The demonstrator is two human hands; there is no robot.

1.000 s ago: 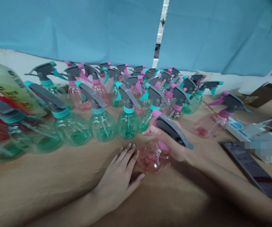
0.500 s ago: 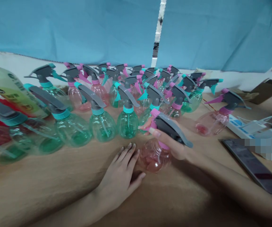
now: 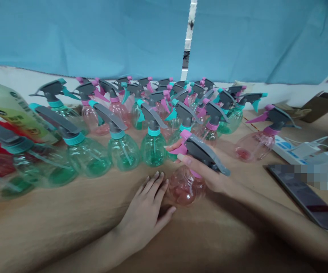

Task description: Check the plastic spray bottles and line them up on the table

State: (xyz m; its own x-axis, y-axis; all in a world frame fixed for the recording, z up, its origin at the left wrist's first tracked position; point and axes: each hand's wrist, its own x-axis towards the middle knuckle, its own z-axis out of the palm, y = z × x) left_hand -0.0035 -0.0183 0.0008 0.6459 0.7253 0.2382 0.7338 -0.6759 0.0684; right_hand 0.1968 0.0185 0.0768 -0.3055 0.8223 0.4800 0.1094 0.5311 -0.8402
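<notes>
My right hand (image 3: 205, 170) is wrapped round the neck of a pink spray bottle (image 3: 185, 189) with a grey and pink trigger head. The bottle stands slightly tilted at the table's middle, its nozzle towards the back left. Flat on the wooden table (image 3: 75, 223), my left hand (image 3: 148, 204) lies with its fingers stretched out, just left of the pink bottle and holding nothing. A green spray bottle (image 3: 154, 149) with a turquoise collar stands behind my left fingertips. To the right is another pink spray bottle (image 3: 255, 146).
Several green and pink spray bottles (image 3: 124, 153) form rows across the back and left. A large labelled bottle (image 3: 18, 110) leans at the far left. On the right lie a phone (image 3: 306, 197), a white power strip (image 3: 287, 148) and a cardboard box (image 3: 323, 108). Blue cloth (image 3: 95, 38) hangs behind.
Very little differs. My right hand and the pink spray bottle have shifted slightly up and left in view, while the left hand has stayed put.
</notes>
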